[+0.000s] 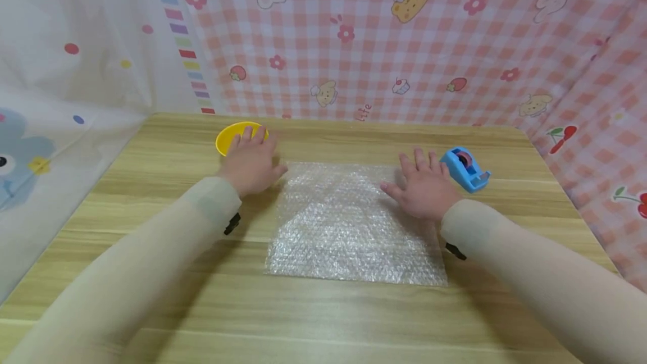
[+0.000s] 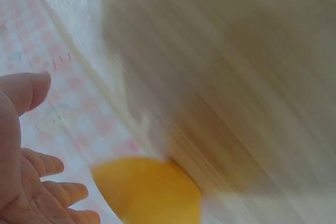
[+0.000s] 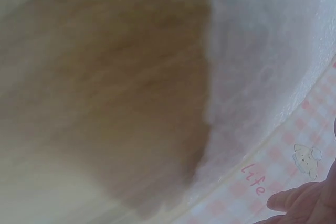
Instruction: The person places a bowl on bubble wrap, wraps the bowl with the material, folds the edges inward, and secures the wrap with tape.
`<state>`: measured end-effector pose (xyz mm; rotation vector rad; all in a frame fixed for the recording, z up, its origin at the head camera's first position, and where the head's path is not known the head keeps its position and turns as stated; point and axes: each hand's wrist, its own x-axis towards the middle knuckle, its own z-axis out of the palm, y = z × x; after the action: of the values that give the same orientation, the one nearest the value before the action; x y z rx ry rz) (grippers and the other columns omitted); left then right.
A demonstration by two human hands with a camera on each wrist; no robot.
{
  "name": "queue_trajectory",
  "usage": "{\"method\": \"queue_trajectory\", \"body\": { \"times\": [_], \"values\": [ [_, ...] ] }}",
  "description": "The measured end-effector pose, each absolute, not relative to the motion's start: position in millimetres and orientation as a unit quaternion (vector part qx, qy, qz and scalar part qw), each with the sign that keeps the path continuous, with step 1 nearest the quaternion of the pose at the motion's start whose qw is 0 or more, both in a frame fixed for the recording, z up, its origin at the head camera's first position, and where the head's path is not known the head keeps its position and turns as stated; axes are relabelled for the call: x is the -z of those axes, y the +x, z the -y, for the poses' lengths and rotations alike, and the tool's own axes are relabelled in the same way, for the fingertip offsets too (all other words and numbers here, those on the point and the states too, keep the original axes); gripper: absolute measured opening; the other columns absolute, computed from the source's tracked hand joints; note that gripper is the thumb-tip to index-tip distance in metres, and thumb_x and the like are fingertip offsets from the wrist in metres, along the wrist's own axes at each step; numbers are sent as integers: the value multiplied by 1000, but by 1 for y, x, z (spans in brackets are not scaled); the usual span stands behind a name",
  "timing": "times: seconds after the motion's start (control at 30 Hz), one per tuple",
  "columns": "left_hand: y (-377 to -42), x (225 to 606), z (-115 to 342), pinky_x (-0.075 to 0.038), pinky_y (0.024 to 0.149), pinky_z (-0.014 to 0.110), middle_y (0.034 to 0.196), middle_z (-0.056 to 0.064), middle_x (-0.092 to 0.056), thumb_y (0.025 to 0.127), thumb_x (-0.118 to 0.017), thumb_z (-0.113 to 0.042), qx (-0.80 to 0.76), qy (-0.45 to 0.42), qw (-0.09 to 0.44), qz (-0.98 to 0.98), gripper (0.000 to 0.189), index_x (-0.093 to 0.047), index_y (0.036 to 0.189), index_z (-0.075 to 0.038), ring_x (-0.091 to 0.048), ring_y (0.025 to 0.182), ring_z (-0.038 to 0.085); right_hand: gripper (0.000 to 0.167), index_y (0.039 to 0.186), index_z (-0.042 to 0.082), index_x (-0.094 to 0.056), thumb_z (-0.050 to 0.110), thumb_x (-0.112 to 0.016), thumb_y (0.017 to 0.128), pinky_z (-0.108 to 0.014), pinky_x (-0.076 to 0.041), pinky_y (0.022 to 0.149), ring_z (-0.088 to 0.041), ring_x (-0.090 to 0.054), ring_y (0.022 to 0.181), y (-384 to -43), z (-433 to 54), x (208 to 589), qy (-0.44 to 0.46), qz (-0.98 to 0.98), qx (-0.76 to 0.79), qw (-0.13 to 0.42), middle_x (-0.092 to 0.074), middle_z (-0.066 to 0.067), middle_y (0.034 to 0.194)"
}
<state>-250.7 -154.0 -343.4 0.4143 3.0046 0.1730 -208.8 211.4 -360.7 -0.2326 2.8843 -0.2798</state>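
A sheet of clear bubble wrap (image 1: 349, 229) lies flat on the wooden table. My left hand (image 1: 251, 163), fingers spread, hovers by its upper left corner and partly covers a yellow bowl (image 1: 229, 138) in the head view. In the left wrist view the bowl (image 2: 149, 190) shows below that hand's fingers (image 2: 65, 192), which hold nothing. Over the sheet's right edge is my right hand (image 1: 427, 187), also spread and holding nothing. Just beyond it stands a blue tape dispenser (image 1: 466, 170) with a pinkish roll. The right wrist view is blurred; part of the bubble wrap (image 3: 252, 66) shows there.
The wooden table (image 1: 323, 319) ends at the back against a pink checked cloth (image 1: 323, 32) with cartoon prints. A white cloth (image 1: 91, 72) with coloured dots hangs at the left. More checked cloth (image 1: 601, 145) closes off the right side.
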Motion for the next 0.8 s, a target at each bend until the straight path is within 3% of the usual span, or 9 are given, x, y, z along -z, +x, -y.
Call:
{"method": "queue_trajectory", "body": {
  "times": [0.13,0.33,0.63,0.8],
  "values": [
    [-251,343,179,-12,129,67,172,25,-25,105,-59,-45,-35,133,50,-989,80,-28,166,-4,-17,159,51,101,170,8,-6,77,-34,102,-77,3,123,-59,10,157,-206,-218,358,-78,-985,92,126,11,-27,174],
    [-254,346,207,-20,126,69,164,25,-41,104,-62,-38,-5,137,43,-990,65,-47,156,-2,-32,154,49,99,170,6,-8,74,-35,103,-77,2,123,-62,11,156,-201,-226,353,-77,-984,95,130,9,-29,174],
    [-257,348,227,-23,124,70,148,20,-62,105,-60,-21,16,166,36,-985,38,-68,137,-3,-43,148,48,104,169,4,-7,79,-31,101,-78,1,122,-63,14,154,-196,-236,354,-78,-983,99,137,10,-31,173],
    [-256,349,229,-26,123,71,148,18,-63,105,-59,-17,37,178,28,-983,29,-74,128,-7,-44,147,50,102,169,3,-9,77,-31,102,-78,0,122,-63,12,155,-195,-238,356,-82,-983,101,132,7,-31,173]
  ]
}}
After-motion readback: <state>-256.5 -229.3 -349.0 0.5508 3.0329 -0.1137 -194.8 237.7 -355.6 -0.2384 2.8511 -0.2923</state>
